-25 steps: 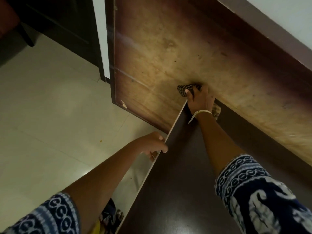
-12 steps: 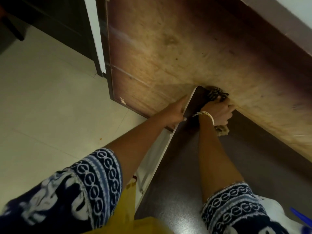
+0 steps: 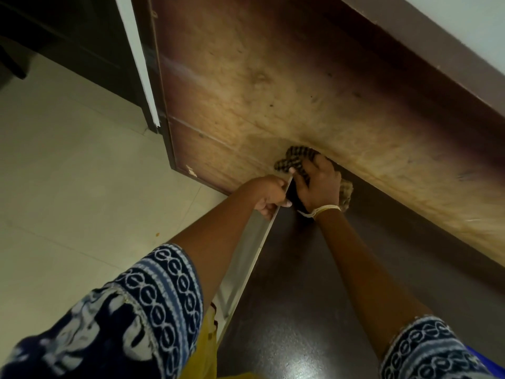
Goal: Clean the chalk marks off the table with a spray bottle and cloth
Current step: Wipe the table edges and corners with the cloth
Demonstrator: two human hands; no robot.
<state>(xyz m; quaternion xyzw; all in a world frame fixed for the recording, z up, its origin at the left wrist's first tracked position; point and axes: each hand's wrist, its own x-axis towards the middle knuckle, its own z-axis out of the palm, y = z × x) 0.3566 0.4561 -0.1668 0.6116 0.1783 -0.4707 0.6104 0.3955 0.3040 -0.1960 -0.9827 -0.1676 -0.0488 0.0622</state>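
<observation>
The wiping step is judged to be in hand. The cloth, a checked rag, is being pressed flat under the right hand at the far corner of the dark table; part of it is bunched just beyond the fingertips, against the worn brown panel, and part is showing at the outer side of the hand. The fingers are being held spread over the cloth rather than curled round it. The table's near edge, just beside the right hand, is being gripped by the left hand, thumb on top and fingers curled under. No spray bottle is being shown, and no chalk marks can be made out on the dark surface. The next move is judged to call for steady downward pressure while the cloth is being drawn back towards the body.
</observation>
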